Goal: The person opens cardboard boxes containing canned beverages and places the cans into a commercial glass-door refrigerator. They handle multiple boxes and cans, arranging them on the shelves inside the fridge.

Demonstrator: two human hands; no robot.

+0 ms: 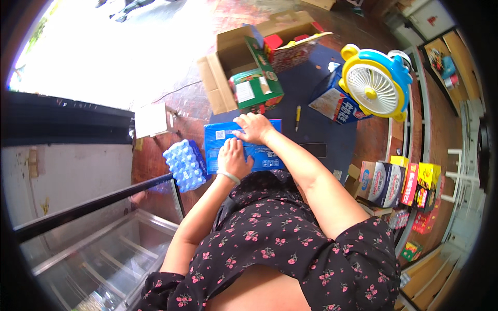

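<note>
A blue printed cardboard box (pixel 261 155) lies at the near edge of a round dark-covered table (pixel 290 87). My left hand (pixel 234 158), with a pale bangle at the wrist, rests flat on the left half of its top. Just above and to the right, my right hand (pixel 253 128) presses on the box near its far edge, thumb towards the left hand. Neither hand grips anything that I can see. Beyond the box stand an open brown carton (pixel 218 83) and a green box (pixel 258 93). A yellow and black pen or cutter (pixel 298 118) lies to the right.
A yellow and blue fan (pixel 373 87) stands at the right by a dark blue box (pixel 338 103). Behind the green box is another open carton (pixel 293 54). A wrapped blue bottle pack (pixel 184 165), a white stool (pixel 151 120) and a glass-topped cabinet (pixel 105 252) are at the left.
</note>
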